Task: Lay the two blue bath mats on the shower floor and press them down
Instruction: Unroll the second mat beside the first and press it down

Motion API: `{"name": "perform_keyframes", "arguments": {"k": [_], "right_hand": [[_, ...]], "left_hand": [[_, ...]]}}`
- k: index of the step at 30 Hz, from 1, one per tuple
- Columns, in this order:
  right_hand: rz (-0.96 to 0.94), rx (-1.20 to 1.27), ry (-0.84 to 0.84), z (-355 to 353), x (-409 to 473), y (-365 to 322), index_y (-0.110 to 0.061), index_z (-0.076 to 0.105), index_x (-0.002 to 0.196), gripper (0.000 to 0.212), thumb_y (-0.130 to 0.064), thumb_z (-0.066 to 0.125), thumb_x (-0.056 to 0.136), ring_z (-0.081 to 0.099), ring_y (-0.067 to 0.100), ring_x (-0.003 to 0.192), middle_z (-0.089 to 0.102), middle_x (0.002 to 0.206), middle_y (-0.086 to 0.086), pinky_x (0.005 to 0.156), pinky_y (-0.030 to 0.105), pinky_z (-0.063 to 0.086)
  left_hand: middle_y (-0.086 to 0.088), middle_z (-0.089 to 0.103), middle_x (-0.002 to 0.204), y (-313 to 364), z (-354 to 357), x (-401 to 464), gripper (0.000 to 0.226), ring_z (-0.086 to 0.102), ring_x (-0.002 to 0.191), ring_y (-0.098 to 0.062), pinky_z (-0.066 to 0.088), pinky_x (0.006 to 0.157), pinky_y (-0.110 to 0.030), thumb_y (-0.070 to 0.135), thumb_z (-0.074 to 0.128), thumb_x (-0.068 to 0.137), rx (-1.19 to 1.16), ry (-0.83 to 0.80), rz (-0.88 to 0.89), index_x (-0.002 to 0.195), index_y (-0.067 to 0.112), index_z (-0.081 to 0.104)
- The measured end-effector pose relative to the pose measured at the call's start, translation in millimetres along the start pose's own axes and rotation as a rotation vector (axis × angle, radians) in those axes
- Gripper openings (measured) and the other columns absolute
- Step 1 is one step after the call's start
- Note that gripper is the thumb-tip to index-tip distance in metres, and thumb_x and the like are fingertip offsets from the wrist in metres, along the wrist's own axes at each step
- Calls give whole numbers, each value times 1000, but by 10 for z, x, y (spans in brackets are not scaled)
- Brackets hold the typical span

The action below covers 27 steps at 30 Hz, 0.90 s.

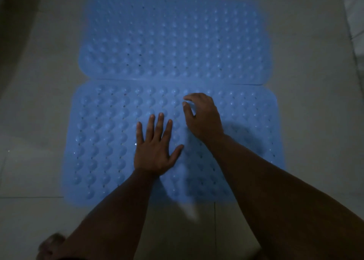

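Under the left hand (155,153), flat with fingers spread and gripping nothing, lies the near mat (110,141); the right hand (202,117) hovers or rests just beside it with fingers curled, holding nothing. Beyond the fingertips, the far mat (173,39) lies edge to edge with the near one. Both are soft blue rubber, bumpy, perforated, round-cornered. On smooth tile (39,82), uneven pressing may leave edges unstuck, and the seam could creep apart.
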State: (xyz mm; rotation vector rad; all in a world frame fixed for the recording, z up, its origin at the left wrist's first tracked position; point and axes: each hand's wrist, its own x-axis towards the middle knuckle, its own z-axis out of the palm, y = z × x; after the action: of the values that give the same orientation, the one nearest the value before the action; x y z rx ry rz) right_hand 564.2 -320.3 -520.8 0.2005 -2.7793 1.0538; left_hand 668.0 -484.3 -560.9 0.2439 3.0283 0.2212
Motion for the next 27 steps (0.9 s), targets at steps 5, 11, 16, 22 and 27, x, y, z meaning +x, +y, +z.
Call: {"name": "perform_keyframes", "arguments": {"k": [5,11,16,22,27], "right_hand": [[4,-57,-63,-179,-110,38,-19,71,111,32,-39,51,96,62,23,111,70,112,-1,90,43,52],[-86,-144,-94,-154,-426,-42,-15,69,117,35,-35,50,95,61,29,115,68,117,6,93,47,50],[-32,-424,-320,102,-1009,154,-17,34,155,66,-51,36,100,8,30,156,21,166,11,120,61,14],[-48,-460,-291,125,-1047,161,-17,25,159,72,-57,35,101,1,27,156,10,168,8,121,59,11],[-43,-478,-303,147,-1042,196,-18,24,159,75,-62,32,99,-1,26,156,8,169,7,122,59,9]], "left_hand": [[-6,-15,170,42,-79,34,104,-19,156,-28,-8,122,-62,90,25,85,-38,-169,-38,163,26,1],[-4,62,137,-96,-382,318,43,46,137,-30,38,101,-48,49,44,94,-99,80,-68,115,22,69],[-6,59,141,-174,-291,375,40,37,146,-32,35,107,-50,40,51,95,-35,146,-59,125,18,65],[-9,49,152,-203,-235,315,47,27,152,-34,32,113,-53,42,44,100,-10,153,-60,137,19,58],[-9,48,154,-217,-211,347,52,25,153,-33,30,115,-52,52,42,100,-37,156,-43,138,20,58]]}}
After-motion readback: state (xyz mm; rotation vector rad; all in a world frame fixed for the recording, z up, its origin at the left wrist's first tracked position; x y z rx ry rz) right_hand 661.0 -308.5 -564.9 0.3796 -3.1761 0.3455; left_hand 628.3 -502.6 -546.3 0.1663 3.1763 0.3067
